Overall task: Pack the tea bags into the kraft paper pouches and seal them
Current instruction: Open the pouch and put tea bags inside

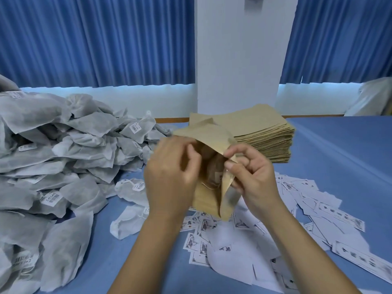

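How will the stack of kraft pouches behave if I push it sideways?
The stack of kraft pouches is loose flat layers, edges uneven, so it probably shears rather than sliding whole. The held pouch bows easily, so top ones are likely light and slip off.

Setting reading as small packing workroom. Blue-covered table (339, 155) carrying bulk stock: heap of tea bags (53, 149) bearing barcode stickers, stack of kraft pouches (265, 134), printed labels (318, 209) lying loose. Blue curtains (95, 39) hanging behind, flanking white pillar (239, 56).

Soft even daylight — blurred, wide-angle
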Tool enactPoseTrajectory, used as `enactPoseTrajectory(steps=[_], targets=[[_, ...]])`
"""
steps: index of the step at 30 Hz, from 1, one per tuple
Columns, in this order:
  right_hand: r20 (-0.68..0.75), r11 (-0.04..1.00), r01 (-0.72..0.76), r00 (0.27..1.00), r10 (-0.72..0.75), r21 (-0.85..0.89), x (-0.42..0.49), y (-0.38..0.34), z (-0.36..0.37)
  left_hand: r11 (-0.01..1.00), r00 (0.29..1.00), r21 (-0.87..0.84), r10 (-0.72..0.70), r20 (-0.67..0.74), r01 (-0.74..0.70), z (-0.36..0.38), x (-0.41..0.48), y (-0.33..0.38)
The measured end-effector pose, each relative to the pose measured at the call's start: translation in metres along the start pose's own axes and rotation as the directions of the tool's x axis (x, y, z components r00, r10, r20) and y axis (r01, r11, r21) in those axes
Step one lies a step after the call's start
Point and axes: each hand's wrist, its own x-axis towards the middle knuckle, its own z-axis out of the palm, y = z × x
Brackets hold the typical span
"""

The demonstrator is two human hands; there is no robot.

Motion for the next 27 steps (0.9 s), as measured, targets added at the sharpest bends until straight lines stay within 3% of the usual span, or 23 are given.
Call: enactPoseTrajectory(steps=[2,3,5,7,11,17,24,26,27], targets=[[0.018,1.0,0.018,1.0,-0.018,0.014,0.001,0.0,-0.003,0.982,0.975,-0.013,-0.188,-0.116,0.187,-0.001,0.0,-0.006],[0.034,0.999,0.025,0.999,-0.025,0.02,0.002,0.0,-0.005,0.962,0.957,-0.038,-0.274,-0.093,0.272,-0.003,0.002,-0.006],[0.074,0.999,0.032,0.997,-0.033,0.02,0.002,-0.003,-0.01,0.918,0.932,-0.165,-0.349,0.095,0.361,-0.003,0.004,-0.014],[0.1,1.0,0.011,0.995,-0.012,0.003,0.001,-0.007,-0.017,0.93,0.936,-0.198,-0.259,0.239,0.308,-0.005,0.008,-0.018],[0.082,0.988,-0.002,0.997,0.015,-0.154,0.0,-0.025,-0.022,0.958,0.93,-0.171,-0.165,0.329,0.23,-0.005,0.018,-0.016],[0.003,0.924,0.055,0.998,-0.058,-0.379,-0.004,-0.053,-0.022,0.974,0.928,-0.103,-0.156,0.338,0.201,0.003,0.029,0.005],[-0.028,0.729,0.163,0.97,-0.243,-0.665,-0.031,-0.068,-0.041,0.979,0.943,-0.01,-0.194,0.272,0.204,0.009,0.03,0.032],[-0.147,0.712,0.036,0.97,-0.195,-0.701,-0.038,-0.07,-0.057,0.972,0.949,-0.002,-0.228,0.216,0.234,0.011,0.032,0.036],[-0.248,0.664,-0.11,0.961,-0.118,-0.74,-0.041,-0.07,-0.07,0.967,0.952,-0.009,-0.247,0.183,0.253,0.011,0.034,0.037]])
